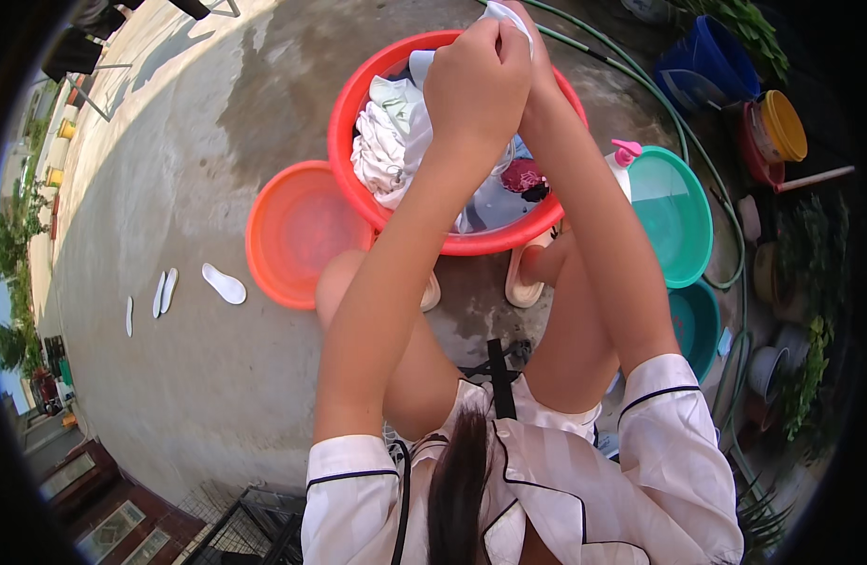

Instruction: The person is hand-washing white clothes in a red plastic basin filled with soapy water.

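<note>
My left hand (479, 81) is closed in a fist above the far part of a red basin (345, 159). A piece of white cloth (507, 15) sticks out at the top of the fist. Crossing close behind it, my right hand (537, 53) is against the same cloth; its fingers are mostly hidden by the left hand and the frame's top edge. Heaped white garments (384, 145) fill the left of the basin. On the right, water (500, 205) shows around a dark red patterned item (522, 175).
An orange basin (306, 233) stands left. A pink-topped pump bottle (623, 159), a green basin of water (670, 212) and a teal basin (695, 332) are right. A green hose (680, 141) runs past buckets (705, 63). White insoles (225, 284) lie on the concrete.
</note>
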The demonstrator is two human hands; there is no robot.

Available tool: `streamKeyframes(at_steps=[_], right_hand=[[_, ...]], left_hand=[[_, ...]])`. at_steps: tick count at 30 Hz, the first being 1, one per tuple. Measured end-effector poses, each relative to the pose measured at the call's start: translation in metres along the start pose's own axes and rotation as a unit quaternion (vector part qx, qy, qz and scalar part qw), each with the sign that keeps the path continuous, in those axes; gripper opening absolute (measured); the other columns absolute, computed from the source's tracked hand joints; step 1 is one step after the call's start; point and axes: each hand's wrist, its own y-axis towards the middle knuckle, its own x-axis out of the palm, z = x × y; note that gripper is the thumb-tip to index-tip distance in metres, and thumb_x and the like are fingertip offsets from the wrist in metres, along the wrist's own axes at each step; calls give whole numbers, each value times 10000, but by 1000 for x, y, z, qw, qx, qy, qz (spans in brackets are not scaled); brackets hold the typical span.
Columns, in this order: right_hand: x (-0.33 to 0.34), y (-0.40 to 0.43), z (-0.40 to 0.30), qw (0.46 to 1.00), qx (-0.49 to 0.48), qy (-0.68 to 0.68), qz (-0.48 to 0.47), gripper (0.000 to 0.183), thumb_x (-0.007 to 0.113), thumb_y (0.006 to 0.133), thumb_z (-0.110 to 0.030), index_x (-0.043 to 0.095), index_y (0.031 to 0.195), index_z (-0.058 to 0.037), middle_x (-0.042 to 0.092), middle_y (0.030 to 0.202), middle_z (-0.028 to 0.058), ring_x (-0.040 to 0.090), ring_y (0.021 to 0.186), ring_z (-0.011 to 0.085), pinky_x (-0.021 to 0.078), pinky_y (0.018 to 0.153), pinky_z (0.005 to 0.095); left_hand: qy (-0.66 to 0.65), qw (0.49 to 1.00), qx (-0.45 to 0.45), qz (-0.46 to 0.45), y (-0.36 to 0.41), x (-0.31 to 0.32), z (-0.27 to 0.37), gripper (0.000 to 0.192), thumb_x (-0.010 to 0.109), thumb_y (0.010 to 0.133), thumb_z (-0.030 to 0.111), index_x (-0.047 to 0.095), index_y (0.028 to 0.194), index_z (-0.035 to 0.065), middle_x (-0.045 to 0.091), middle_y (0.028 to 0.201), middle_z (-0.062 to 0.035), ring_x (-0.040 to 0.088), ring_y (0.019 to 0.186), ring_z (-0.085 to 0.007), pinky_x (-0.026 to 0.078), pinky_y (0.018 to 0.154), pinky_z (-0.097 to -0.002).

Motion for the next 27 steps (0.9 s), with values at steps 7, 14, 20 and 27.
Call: streamKeyframes(at_steps=[7, 14, 20, 27], right_hand=[[48, -57, 12, 988, -125, -83, -49, 414, 476, 1037, -456, 593, 770, -162, 582, 709, 4, 592, 658, 163, 479, 606, 362], [16, -15, 2, 997, 12, 72, -20, 232, 606, 955, -296, 657, 863, -89, 646, 813, 12, 593, 720, 105, 475, 657, 308], [39, -42, 1, 998, -28, -37, -38, 323, 543, 993, -378, 587, 788, -132, 583, 727, 5, 562, 654, 132, 452, 608, 340], [59, -69, 12, 983, -101, -147, -44, 316, 615, 959, -348, 676, 893, -45, 646, 820, 18, 595, 767, 116, 480, 705, 284]], left_hand=[[-59, 998, -15, 34, 64, -48, -72, 414, 539, 976, 311, 591, 775, -48, 520, 618, -156, 470, 580, -206, 432, 613, -402], [40, 999, -5, 7, 18, -14, -12, 394, 540, 972, 316, 623, 787, -22, 597, 665, -200, 569, 601, -309, 465, 654, -430], [26, 999, 11, 41, 38, -35, -32, 367, 562, 928, 285, 576, 736, -27, 558, 614, -128, 521, 565, -234, 429, 594, -409], [-115, 987, -84, 75, 66, -52, -77, 352, 562, 906, 250, 530, 634, 29, 508, 601, 9, 423, 585, -102, 362, 555, -348]])
